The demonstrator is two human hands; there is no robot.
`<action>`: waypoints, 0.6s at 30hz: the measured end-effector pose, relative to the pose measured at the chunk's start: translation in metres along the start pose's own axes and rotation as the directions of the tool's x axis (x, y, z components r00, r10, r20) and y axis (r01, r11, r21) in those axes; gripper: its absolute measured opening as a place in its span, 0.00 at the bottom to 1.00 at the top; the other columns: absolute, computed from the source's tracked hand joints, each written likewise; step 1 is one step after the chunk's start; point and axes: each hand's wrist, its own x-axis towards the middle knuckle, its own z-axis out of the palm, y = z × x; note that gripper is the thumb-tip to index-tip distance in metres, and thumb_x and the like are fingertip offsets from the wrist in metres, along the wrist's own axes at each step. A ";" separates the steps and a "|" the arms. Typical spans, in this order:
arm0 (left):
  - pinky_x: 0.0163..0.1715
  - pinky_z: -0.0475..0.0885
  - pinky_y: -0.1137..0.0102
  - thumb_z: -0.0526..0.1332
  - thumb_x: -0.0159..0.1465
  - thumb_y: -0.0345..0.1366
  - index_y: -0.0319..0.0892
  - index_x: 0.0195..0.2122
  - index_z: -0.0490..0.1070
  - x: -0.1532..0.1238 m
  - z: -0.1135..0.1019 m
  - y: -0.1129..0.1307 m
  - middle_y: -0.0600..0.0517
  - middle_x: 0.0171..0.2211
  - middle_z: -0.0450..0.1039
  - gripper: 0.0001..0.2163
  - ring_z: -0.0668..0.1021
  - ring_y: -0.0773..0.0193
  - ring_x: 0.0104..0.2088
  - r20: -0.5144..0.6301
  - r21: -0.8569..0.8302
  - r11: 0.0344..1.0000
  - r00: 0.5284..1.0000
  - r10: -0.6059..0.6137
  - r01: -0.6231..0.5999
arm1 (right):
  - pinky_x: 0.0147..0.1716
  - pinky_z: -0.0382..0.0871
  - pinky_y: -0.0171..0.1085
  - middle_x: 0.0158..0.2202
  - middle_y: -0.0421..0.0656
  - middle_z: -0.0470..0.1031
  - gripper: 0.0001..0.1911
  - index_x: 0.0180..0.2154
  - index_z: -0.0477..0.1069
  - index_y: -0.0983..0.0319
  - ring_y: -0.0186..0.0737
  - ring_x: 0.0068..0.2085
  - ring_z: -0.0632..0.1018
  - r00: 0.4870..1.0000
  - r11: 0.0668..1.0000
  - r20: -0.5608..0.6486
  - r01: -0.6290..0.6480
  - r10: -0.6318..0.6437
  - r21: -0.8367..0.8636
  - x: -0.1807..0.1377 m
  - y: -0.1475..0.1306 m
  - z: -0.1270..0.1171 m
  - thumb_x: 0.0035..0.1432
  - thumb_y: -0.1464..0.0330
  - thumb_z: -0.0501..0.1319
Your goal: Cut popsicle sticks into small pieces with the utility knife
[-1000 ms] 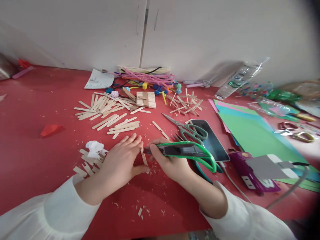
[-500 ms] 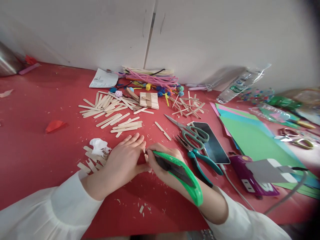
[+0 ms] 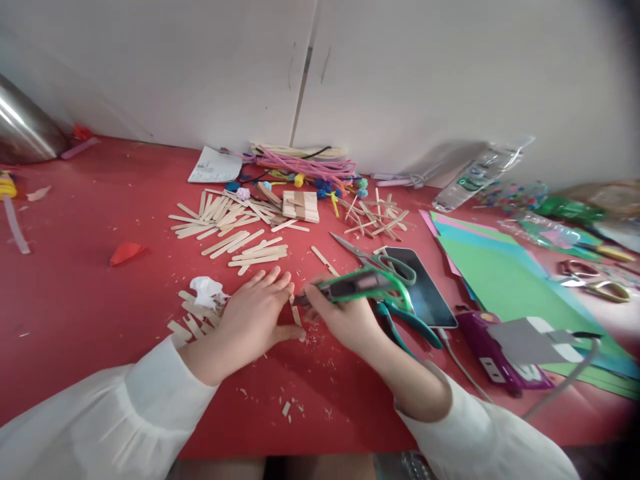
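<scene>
My left hand [image 3: 257, 313] lies with its fingers stretched over the table, holding a wooden craft stick [image 3: 296, 313] down between forefinger and thumb. Only part of that stick shows. In my right hand [image 3: 345, 320] is a green and black utility knife [image 3: 363, 285]. Its tip is beside the stick; whether the blade touches the wood I cannot tell. Wood shavings [image 3: 315, 337] are scattered under and around both hands. Left of my left wrist, several craft sticks [image 3: 193, 320] lie partly hidden, with a crumpled white piece [image 3: 207, 291] on them.
Loose craft sticks [image 3: 220, 213] and pipe cleaners [image 3: 305, 163] lie toward the back. Scissors [image 3: 395, 267], teal pliers [image 3: 407, 320] and a phone [image 3: 425, 287] are right of my right hand. Beyond them are coloured paper [image 3: 490, 273] and a purple box-like object [image 3: 493, 347]. A plastic bottle [image 3: 470, 177] leans back right.
My right hand has moved slightly right and tilted the knife from pointing down toward me to nearly level. The stick shows more. My left hand stays on it while the view shifts a little.
</scene>
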 end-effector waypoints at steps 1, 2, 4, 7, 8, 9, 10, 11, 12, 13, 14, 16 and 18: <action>0.57 0.58 0.58 0.63 0.53 0.49 0.35 0.52 0.67 -0.001 0.000 0.000 0.40 0.56 0.64 0.29 0.62 0.49 0.59 -0.003 0.000 1.000 1.000 0.005 -0.005 | 0.25 0.70 0.33 0.24 0.42 0.75 0.10 0.27 0.66 0.61 0.36 0.24 0.76 0.995 0.990 -0.003 0.099 -0.100 -0.095 -0.006 0.001 0.001 0.57 0.67 0.51; 0.57 0.58 0.58 0.62 0.54 0.49 0.35 0.52 0.67 -0.001 0.000 -0.001 0.40 0.56 0.63 0.28 0.62 0.50 0.59 -0.004 -0.001 1.000 1.000 0.008 -0.008 | 0.24 0.69 0.32 0.25 0.41 0.75 0.08 0.29 0.67 0.61 0.35 0.24 0.76 0.981 0.966 0.017 0.192 -0.192 -0.175 -0.012 0.002 0.002 0.56 0.68 0.52; 0.57 0.57 0.57 0.60 0.56 0.47 0.36 0.52 0.67 -0.001 0.000 -0.001 0.41 0.56 0.63 0.26 0.62 0.50 0.59 -0.007 -0.004 1.000 1.000 0.010 -0.010 | 0.22 0.67 0.31 0.22 0.39 0.73 0.06 0.32 0.68 0.61 0.33 0.21 0.74 0.935 0.899 0.070 0.352 -0.346 -0.260 -0.020 0.001 0.003 0.55 0.72 0.53; 0.57 0.56 0.57 0.59 0.57 0.47 0.37 0.51 0.67 -0.001 -0.002 -0.001 0.43 0.56 0.64 0.25 0.61 0.50 0.59 0.001 -0.004 1.000 1.000 0.002 -0.002 | 0.22 0.67 0.30 0.21 0.38 0.73 0.06 0.33 0.67 0.61 0.33 0.20 0.73 0.935 0.888 0.039 0.347 -0.352 -0.301 -0.023 -0.004 0.002 0.56 0.73 0.52; 0.57 0.56 0.57 0.60 0.56 0.48 0.37 0.51 0.68 0.000 -0.003 0.000 0.42 0.56 0.64 0.25 0.61 0.50 0.59 0.008 -0.002 1.000 1.000 -0.001 0.001 | 0.22 0.67 0.30 0.21 0.38 0.73 0.06 0.32 0.67 0.60 0.32 0.20 0.74 0.944 0.901 0.022 0.321 -0.329 -0.292 -0.023 -0.006 0.001 0.57 0.72 0.52; 0.57 0.56 0.57 0.60 0.56 0.49 0.37 0.51 0.68 0.000 -0.003 0.000 0.42 0.56 0.64 0.27 0.61 0.49 0.59 0.015 0.002 1.000 1.000 -0.003 0.003 | 0.22 0.67 0.30 0.22 0.38 0.73 0.06 0.32 0.67 0.60 0.32 0.21 0.74 0.951 0.914 0.006 0.300 -0.310 -0.273 -0.022 -0.008 0.000 0.57 0.72 0.52; 0.57 0.56 0.57 0.60 0.55 0.51 0.36 0.51 0.68 0.001 -0.003 0.000 0.42 0.56 0.64 0.28 0.61 0.49 0.59 0.020 0.005 1.000 1.000 -0.002 0.002 | 0.23 0.67 0.29 0.21 0.38 0.73 0.07 0.31 0.67 0.59 0.32 0.21 0.75 0.956 0.926 -0.013 0.280 -0.293 -0.251 -0.021 -0.009 0.000 0.58 0.71 0.51; 0.57 0.56 0.57 0.60 0.54 0.52 0.36 0.51 0.68 0.001 -0.003 0.000 0.41 0.56 0.64 0.29 0.61 0.49 0.59 0.021 0.009 1.000 1.000 0.000 0.000 | 0.23 0.67 0.29 0.21 0.37 0.74 0.07 0.31 0.67 0.59 0.32 0.21 0.75 0.962 0.938 -0.034 0.258 -0.273 -0.232 -0.020 -0.011 -0.001 0.58 0.70 0.51; 0.57 0.56 0.58 0.60 0.54 0.53 0.35 0.51 0.67 0.001 -0.002 0.000 0.41 0.56 0.64 0.30 0.61 0.49 0.59 0.019 0.013 1.000 1.000 0.002 -0.003 | 0.23 0.67 0.29 0.21 0.37 0.74 0.07 0.30 0.67 0.59 0.32 0.21 0.75 0.966 0.947 -0.059 0.233 -0.251 -0.220 -0.020 -0.012 -0.001 0.58 0.70 0.52; 0.57 0.56 0.58 0.60 0.54 0.54 0.35 0.52 0.67 0.001 -0.001 0.000 0.41 0.56 0.64 0.31 0.61 0.49 0.59 0.014 0.017 1.000 1.000 0.007 -0.008 | 0.23 0.67 0.29 0.21 0.37 0.74 0.07 0.30 0.67 0.59 0.33 0.21 0.75 0.968 0.953 -0.085 0.212 -0.235 -0.218 -0.019 -0.012 -0.002 0.58 0.69 0.52; 0.57 0.56 0.58 0.60 0.54 0.54 0.35 0.52 0.67 0.001 -0.001 0.000 0.41 0.56 0.64 0.31 0.61 0.50 0.59 0.009 0.022 1.000 1.000 0.013 -0.013 | 0.23 0.67 0.30 0.21 0.37 0.74 0.08 0.30 0.68 0.59 0.33 0.22 0.75 0.970 0.955 -0.100 0.195 -0.221 -0.223 -0.019 -0.012 -0.002 0.58 0.69 0.52; 0.57 0.56 0.58 0.60 0.53 0.54 0.35 0.52 0.67 0.001 0.001 0.000 0.41 0.56 0.64 0.31 0.61 0.50 0.59 0.003 0.030 0.999 1.000 0.020 -0.020 | 0.24 0.68 0.30 0.23 0.38 0.75 0.08 0.29 0.68 0.60 0.34 0.23 0.76 0.976 0.957 -0.093 0.169 -0.195 -0.237 -0.018 -0.012 -0.001 0.58 0.68 0.52; 0.57 0.56 0.58 0.60 0.53 0.53 0.35 0.52 0.67 0.001 0.001 0.000 0.40 0.56 0.63 0.31 0.62 0.50 0.59 0.004 0.032 0.999 1.000 0.024 -0.024 | 0.25 0.68 0.30 0.23 0.39 0.75 0.09 0.29 0.69 0.60 0.34 0.24 0.76 0.981 0.961 -0.077 0.157 -0.179 -0.226 -0.017 -0.011 0.000 0.58 0.68 0.52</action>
